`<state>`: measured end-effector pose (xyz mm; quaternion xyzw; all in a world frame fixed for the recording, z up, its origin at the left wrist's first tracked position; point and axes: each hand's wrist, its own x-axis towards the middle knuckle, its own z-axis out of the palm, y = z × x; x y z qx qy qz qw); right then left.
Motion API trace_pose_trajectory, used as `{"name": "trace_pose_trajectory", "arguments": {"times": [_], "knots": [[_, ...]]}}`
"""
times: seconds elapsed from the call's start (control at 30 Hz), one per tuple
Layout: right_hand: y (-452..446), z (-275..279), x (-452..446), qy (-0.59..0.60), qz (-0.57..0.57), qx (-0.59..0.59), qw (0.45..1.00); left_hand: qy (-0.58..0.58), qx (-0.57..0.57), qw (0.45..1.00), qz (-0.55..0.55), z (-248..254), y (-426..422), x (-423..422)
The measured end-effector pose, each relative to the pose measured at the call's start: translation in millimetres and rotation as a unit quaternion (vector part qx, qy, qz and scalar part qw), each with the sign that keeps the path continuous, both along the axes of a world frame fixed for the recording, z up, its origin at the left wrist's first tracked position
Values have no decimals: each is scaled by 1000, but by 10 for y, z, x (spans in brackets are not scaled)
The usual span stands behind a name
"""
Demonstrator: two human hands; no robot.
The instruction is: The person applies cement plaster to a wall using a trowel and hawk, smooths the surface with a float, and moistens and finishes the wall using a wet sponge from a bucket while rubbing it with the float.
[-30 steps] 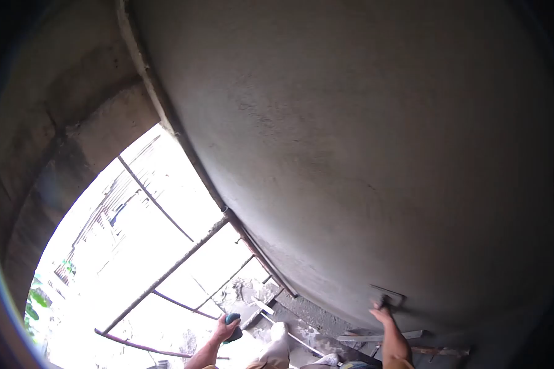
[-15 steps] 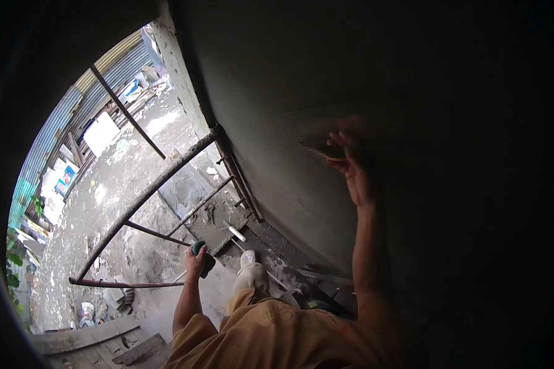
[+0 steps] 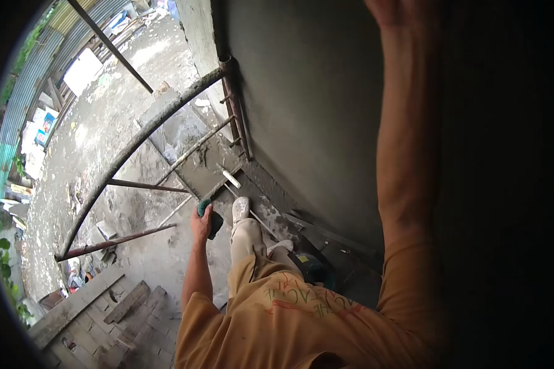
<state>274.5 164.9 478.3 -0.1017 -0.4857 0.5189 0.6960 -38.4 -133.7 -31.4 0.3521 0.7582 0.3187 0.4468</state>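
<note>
My left hand point(image 3: 201, 222) is closed around a dark green object point(image 3: 213, 224), held low beside my leg; its exact kind I cannot make out. My right arm stretches up along the grey wall point(image 3: 301, 92) in shadow. Only the base of my right hand point(image 3: 403, 11) shows at the top edge; its fingers, and anything in them, are out of view.
A metal scaffold frame point(image 3: 143, 136) stands left of the wall. Near my shoe point(image 3: 241, 209) are a flat board with wet grey mortar point(image 3: 206, 167) and a white roller-like piece point(image 3: 231, 179). Wooden planks point(image 3: 83, 307) lie lower left. Corrugated sheets point(image 3: 28, 104) line the yard.
My right hand has moved up the wall, mostly out of view, from where it held a thin flat tool. The view has tilted downward. My left hand keeps the dark green object.
</note>
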Motion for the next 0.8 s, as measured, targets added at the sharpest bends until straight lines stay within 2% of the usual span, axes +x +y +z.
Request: {"name": "trace_pose_trajectory", "arguments": {"times": [0.03, 0.07, 0.1, 0.13, 0.17, 0.23, 0.3, 0.33, 0.37, 0.4, 0.43, 0.53, 0.63, 0.67, 0.7, 0.73, 0.77, 0.8], "knots": [[230, -356, -152, -19, 19, -22, 999, 4, -12, 1000, 4, 31, -8, -36], [171, -520, -406, 40, -40, -204, 977, -5, -6, 1000, 15, -126, -55, -130], [344, -1064, -497, -23, -79, -155, 984, -7, -15, 1000, 13, -235, -98, -243], [559, -1730, -414, -133, -17, -136, 982, 5, -26, 999, 19, -321, -166, -348], [468, -2161, -459, -160, -38, -171, 971, 19, -35, 999, 22, -365, -217, -413], [243, -3223, -334, -122, -55, -274, 952, 81, -70, 994, 0, -337, -311, -588], [-258, -4206, 53, -202, -130, -317, 917, 95, -102, 990, -25, -386, -439, -811], [-674, -4429, 272, -208, -138, -376, 892, 128, -97, 987, -27, -501, -534, -931], [-1078, -4608, 587, -287, -143, -399, 859, 159, -91, 982, -45, -710, -655, -1115], [-1493, -4842, 931, -268, -128, -426, 854, 136, -104, 984, -53, -677, -675, -1196], [-1903, -4975, 1340, -304, -114, -467, 822, 128, -114, 983, -61, -492, -641, -1190], [-3182, -4589, 2433, -427, -161, -520, 722, 132, -130, 978, -91, -394, -499, -1301], [-3963, -3132, 2986, -466, -228, -551, 653, 185, -133, 962, -149, -508, -171, -1409], [-4041, -2553, 3058, -512, -220, -520, 647, 163, -125, 967, -149, -574, -13, -1420], [-4117, -2114, 3151, -481, -209, -542, 657, 141, -114, 972, -152, -626, 186, -1402], [-4018, -1590, 3075, -494, -191, -532, 660, 176, -104, 966, -157, -726, 406, -1336], [-3830, -1045, 2898, -473, -187, -534, 675, 215, -91, 959, -161, -806, 613, -1298], [-3673, -747, 2760, -486, -193, -471, 711, 169, -46, 972, -159, -756, 831, -1162]]}}
